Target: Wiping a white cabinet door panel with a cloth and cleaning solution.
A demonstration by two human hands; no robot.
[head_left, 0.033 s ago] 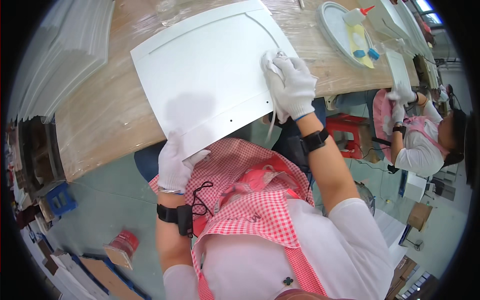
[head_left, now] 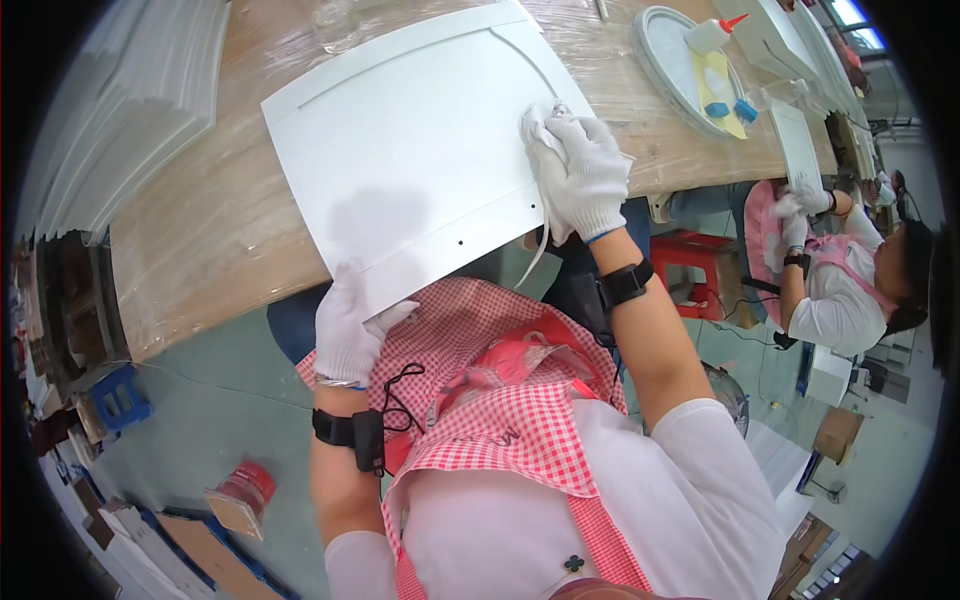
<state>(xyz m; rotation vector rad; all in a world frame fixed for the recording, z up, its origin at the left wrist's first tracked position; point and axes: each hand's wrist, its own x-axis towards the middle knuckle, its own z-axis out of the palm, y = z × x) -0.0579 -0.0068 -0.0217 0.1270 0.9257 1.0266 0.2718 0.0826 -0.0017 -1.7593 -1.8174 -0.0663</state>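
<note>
A large white panel [head_left: 420,150] lies on the table, its near edge sticking out over my lap. Two small dark holes and a crease line run along that near edge. My left hand [head_left: 348,325], in a white knit glove, grips the panel's near left corner, fingers along the edge and thumb apart. On the panel's right side, my gloved right hand [head_left: 590,175] is closed round a bunched white cloth [head_left: 537,122] pressed to the surface. A thin strip of the cloth dangles past the near edge. My right fingertips are partly hidden in the folds.
Stacked white sheets [head_left: 150,110] stand at the left. A round whitish lid [head_left: 665,70] at the right carries a red-tipped white bottle [head_left: 712,36], a yellow piece and blue bits. Beyond, a co-worker [head_left: 850,270] handles a white piece. A red stool [head_left: 695,265] stands below the table.
The cloth's dangling strip has swung to the left and outward. My right hand has barely shifted; my left hand and the panel stay put. The co-worker's hands and white piece have moved slightly.
</note>
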